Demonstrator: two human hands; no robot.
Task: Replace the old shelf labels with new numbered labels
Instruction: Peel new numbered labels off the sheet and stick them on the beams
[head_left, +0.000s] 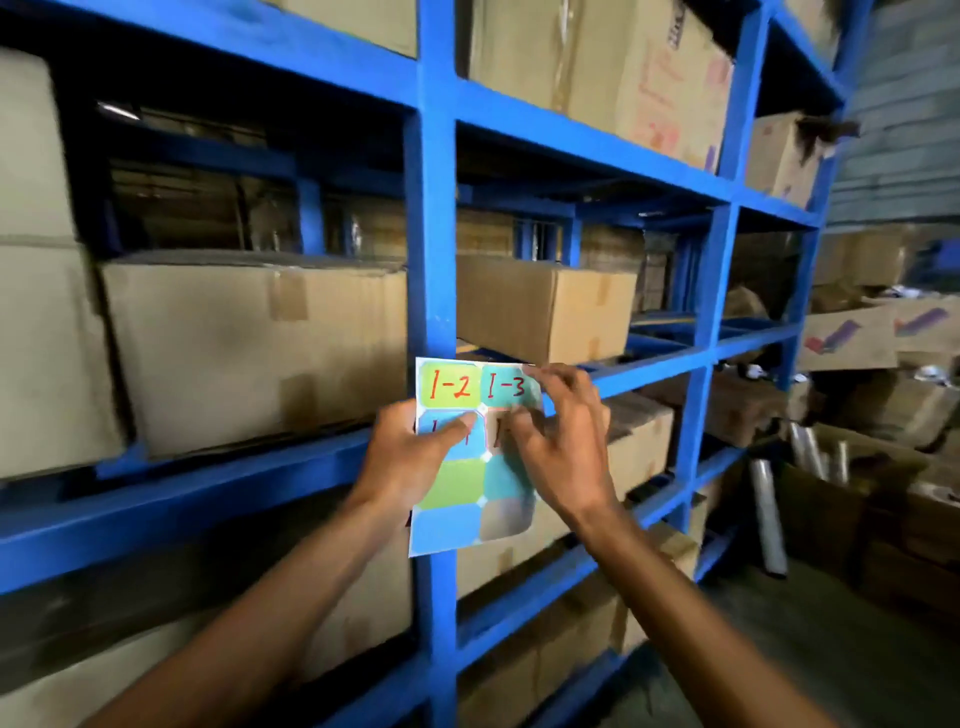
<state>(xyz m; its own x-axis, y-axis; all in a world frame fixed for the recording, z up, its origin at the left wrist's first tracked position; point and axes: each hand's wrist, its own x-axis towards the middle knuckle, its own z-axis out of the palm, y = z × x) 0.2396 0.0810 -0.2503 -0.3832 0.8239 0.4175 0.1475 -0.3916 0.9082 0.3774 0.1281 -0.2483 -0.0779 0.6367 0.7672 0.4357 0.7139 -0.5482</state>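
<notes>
A sheet of coloured labels (470, 488) is held up in front of the blue upright post (431, 208) of the shelving. Its top two labels read "1-2" (450, 386) and "1-3" (506, 387) in red; the lower ones are blank or hidden by fingers. My left hand (410, 457) grips the sheet's left edge, thumb pressed on a blue label in the second row. My right hand (563, 441) touches the sheet's right side, fingers on the second-row label and the "1-3" corner. No old label shows on the post.
Blue steel shelving (597, 140) holds taped cardboard boxes (249, 343) on every level. At the right, open cartons (852, 499) and rolls of clear wrap (769, 519) stand on the concrete floor (779, 649).
</notes>
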